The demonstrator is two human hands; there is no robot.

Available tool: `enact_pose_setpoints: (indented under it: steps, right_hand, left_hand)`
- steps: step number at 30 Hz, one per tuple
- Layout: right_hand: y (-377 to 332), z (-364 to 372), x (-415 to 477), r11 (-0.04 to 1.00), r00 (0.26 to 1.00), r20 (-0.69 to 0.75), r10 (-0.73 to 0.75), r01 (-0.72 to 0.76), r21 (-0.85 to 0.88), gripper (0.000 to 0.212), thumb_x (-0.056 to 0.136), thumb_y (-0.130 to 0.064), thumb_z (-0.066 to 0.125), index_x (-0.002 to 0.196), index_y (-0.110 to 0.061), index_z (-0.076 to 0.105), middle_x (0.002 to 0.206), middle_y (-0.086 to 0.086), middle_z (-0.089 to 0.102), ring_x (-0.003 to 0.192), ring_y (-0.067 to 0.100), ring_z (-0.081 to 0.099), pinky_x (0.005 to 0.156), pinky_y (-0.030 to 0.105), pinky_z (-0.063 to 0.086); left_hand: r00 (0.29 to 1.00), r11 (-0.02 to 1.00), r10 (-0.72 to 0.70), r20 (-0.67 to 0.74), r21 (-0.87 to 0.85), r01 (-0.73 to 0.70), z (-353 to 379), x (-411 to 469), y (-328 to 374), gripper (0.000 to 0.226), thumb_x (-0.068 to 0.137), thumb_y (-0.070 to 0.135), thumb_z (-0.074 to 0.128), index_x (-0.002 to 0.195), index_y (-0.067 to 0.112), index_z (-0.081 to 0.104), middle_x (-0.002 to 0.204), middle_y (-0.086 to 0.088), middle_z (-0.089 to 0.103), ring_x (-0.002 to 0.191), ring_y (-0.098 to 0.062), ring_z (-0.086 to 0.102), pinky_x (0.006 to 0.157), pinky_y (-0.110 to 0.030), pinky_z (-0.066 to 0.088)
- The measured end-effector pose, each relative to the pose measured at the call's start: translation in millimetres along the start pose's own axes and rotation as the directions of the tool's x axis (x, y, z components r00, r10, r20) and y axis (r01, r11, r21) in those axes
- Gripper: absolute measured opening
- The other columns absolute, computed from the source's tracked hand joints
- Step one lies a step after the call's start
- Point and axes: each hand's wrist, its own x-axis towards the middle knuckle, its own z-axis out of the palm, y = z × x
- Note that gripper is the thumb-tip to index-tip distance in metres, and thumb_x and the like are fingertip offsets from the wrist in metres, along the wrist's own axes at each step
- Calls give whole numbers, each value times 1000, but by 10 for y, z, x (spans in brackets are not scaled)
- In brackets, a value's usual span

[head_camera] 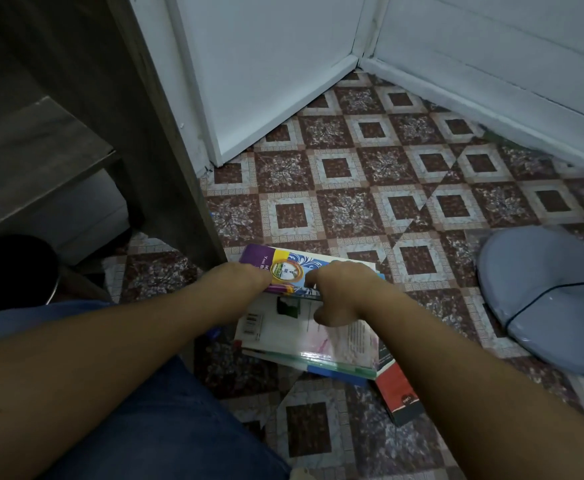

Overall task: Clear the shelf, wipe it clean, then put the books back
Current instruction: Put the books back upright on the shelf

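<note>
Nearest the camera is a knee in blue jeans, low on the left, with both bare forearms reaching forward over it. Just beyond, a loose pile of books lies on the patterned floor. A red-and-black book sticks out at the near right corner, and a white-covered book lies above it.

On top at the far end is the purple-and-blue book, and both hands are clamped on it. The left hand is curled round its purple left end (the fingertips are hidden past the edge). The right hand hooks its curled fingers over the near edge further right. The two hands are a little apart along the cover.

The book lies flat with its long axis running left to right. Its purple end points towards the wooden side panel of the shelf unit, just beside it.

Further left a bare shelf board sits inside the unit, with a round black object below it. On the right, well apart from the books, a grey-blue cushion lies with a thin black cable across it. Pale walls meet in a corner at the back.
</note>
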Motion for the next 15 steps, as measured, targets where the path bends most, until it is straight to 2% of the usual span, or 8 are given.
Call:
enact_pose_setpoints:
  steps: [2, 4, 6, 7, 9, 11, 15]
  right_hand:
    - [-25, -109, -10, 997, 998, -61, 26, -31, -71, 44, 82, -31, 66, 123, -21, 54, 105, 6, 62, 94, 27, 60, 68, 33, 46]
    - [-70, -270, -10, 994, 991, -123, 57, -68, -90, 37, 85, -14, 61, 122, -16, 57, 103, 8, 62, 92, 28, 61, 71, 36, 52]
    - [-87, -462, -20, 994, 987, -153, 58, -72, -88, 36, 85, -5, 59, 120, -15, 61, 103, 8, 64, 92, 27, 62, 79, 38, 55]
    - [-103, -569, -39, 993, 985, -164, 52, -69, -98, 35, 85, -5, 59, 118, -16, 63, 103, 8, 65, 93, 27, 63, 81, 39, 56]
    - [-172, -807, -101, 991, 982, -183, 44, -66, -116, 34, 85, -6, 59, 117, -15, 64, 104, 9, 65, 95, 28, 63, 83, 41, 56]
    - [-268, -1027, -171, 990, 982, -187, 29, -53, -127, 29, 84, -7, 61, 113, -14, 64, 101, 8, 64, 92, 28, 62, 79, 38, 56]
    - [-569, -1400, -350, 987, 979, -202, -20, -13, -160, 25, 87, -9, 63, 111, -14, 62, 95, 5, 60, 87, 23, 58, 75, 32, 52]
  left_hand:
    - [999, 1000, -9, -54, 13, 9, -164, -22, -31, 37, 91, 13, 53, 127, 18, 46, 119, -8, 59, 105, -27, 58, 81, -34, 45]
    - [996, 999, -35, -87, -14, 34, -358, -98, -89, 37, 93, 14, 53, 129, 19, 47, 116, -7, 59, 100, -24, 57, 77, -31, 42]
    - [992, 995, -50, -114, -91, 39, -535, -178, -173, 29, 93, 17, 54, 122, 18, 51, 102, -4, 58, 83, -20, 52, 68, -28, 40]
    - [989, 992, -58, -135, -123, 41, -613, -241, -224, 24, 93, 18, 54, 117, 17, 52, 95, -3, 55, 78, -19, 48, 65, -29, 40]
    - [984, 987, -62, -165, -158, 36, -780, -406, -333, 20, 93, 22, 53, 113, 17, 52, 98, -5, 54, 82, -21, 50, 67, -29, 40]
    - [981, 981, -67, -180, -191, 32, -932, -584, -406, 23, 90, 26, 57, 112, 20, 54, 100, -2, 55, 88, -21, 53, 69, -28, 40]
    - [951, 969, -135, -279, -236, 68, -1110, -950, -518, 32, 82, 33, 70, 110, 24, 58, 96, 4, 59, 83, -16, 56, 71, -30, 49]
